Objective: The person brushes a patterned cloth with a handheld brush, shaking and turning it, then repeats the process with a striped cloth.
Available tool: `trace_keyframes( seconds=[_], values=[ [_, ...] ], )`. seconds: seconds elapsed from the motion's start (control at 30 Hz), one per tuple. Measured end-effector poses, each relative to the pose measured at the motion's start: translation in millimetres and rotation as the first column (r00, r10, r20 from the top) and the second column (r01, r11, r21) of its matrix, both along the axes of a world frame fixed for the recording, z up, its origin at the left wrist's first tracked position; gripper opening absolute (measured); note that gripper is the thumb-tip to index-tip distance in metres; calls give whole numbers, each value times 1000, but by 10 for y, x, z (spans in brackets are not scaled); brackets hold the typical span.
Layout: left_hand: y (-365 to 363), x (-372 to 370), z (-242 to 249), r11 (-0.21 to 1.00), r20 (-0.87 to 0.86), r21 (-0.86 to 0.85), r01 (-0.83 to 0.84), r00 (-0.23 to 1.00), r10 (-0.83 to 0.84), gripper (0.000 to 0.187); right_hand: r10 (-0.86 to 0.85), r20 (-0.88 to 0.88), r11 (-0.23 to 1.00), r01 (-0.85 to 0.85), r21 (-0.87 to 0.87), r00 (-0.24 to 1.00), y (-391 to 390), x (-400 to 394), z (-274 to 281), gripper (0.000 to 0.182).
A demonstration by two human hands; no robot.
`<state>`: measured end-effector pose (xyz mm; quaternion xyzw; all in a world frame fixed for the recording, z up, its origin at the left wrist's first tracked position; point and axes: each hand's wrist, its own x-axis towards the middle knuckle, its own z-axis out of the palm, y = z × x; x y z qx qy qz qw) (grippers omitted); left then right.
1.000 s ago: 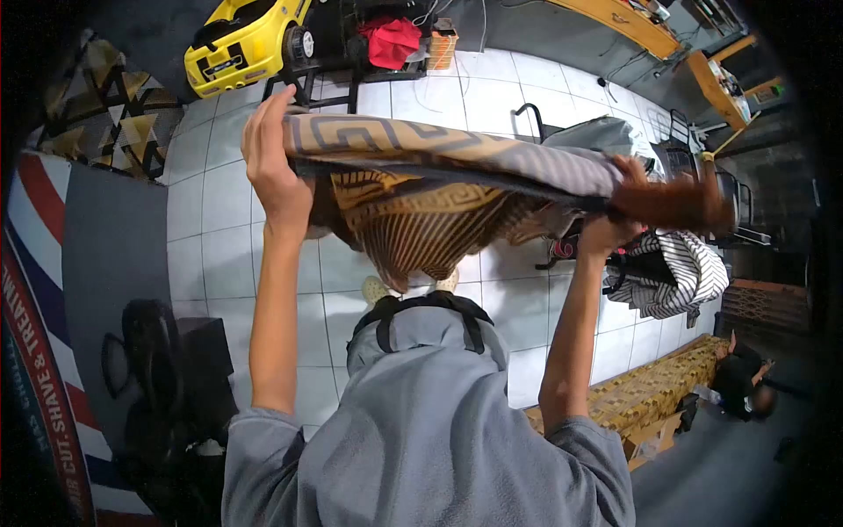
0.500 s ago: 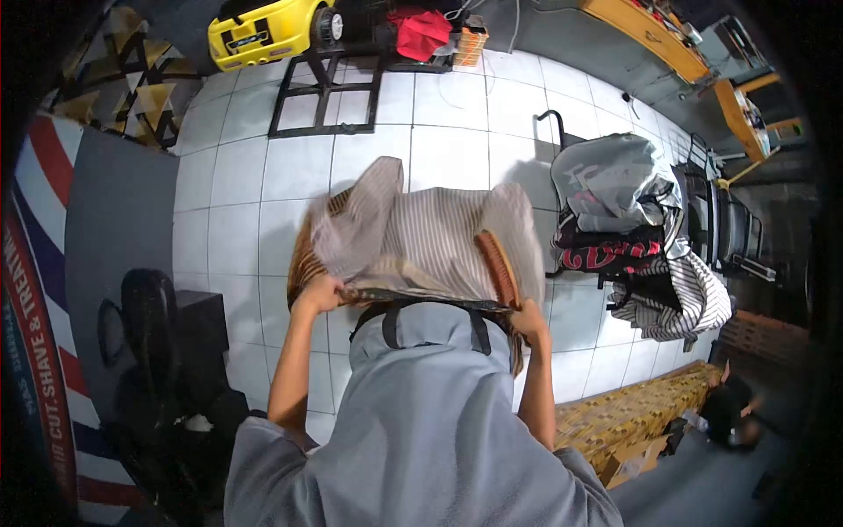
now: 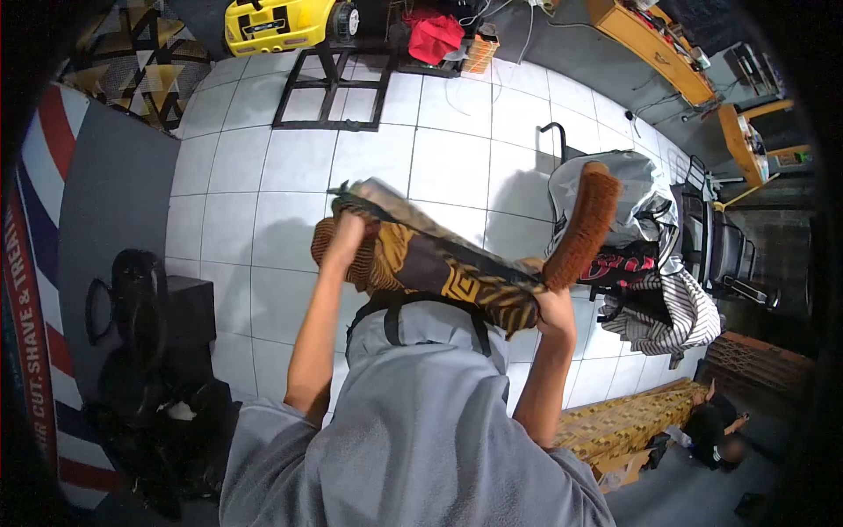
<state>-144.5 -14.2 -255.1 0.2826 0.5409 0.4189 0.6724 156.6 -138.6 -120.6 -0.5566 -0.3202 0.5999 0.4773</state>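
A brown, gold and black patterned cloth (image 3: 421, 263) with a dark edge hangs bunched across my waist, between my two hands. My left hand (image 3: 349, 239) is closed on its left end, fingers partly hidden in the folds. At the other end, my right hand (image 3: 555, 307) grips the cloth together with a long brush (image 3: 584, 227). The brush points up and away from me, its reddish-brown bristles in view. Its lower end is hidden by my fingers.
A chair holding a clear plastic cover (image 3: 571, 180) and a striped cloth (image 3: 676, 316) stands at right. Ahead are a black metal frame (image 3: 329, 125) and a yellow toy car (image 3: 277, 25). A person (image 3: 716, 426) is low at far right, near a patterned bench (image 3: 632, 413).
The cloth, spread out with its pale striped side showing, is now gathered with the patterned side visible. Both hands have risen forward. The brush has swung up and right, bristles now showing.
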Motion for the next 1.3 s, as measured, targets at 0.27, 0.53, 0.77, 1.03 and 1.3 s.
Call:
trace_keyframes(
  seconds=[0.27,0.53,0.77,1.03,1.3],
  values=[
    [-534,939,-638,215,-647,213,953,302,-700,38,-252,-111,953,267,142,961,-194,221,261,39],
    [-279,623,3,443,-549,185,877,466,-694,21,-505,49,853,490,178,861,-81,377,167,47],
    [-274,497,974,860,490,27,509,743,-456,45,-358,118,932,345,114,926,-89,335,-184,54],
    [-279,481,1235,923,629,32,383,710,-316,44,-439,332,895,375,240,835,-61,325,-121,44],
    [-376,795,1393,480,-53,438,760,555,-830,33,227,113,967,-238,94,967,-16,-250,-238,53]
  ],
)
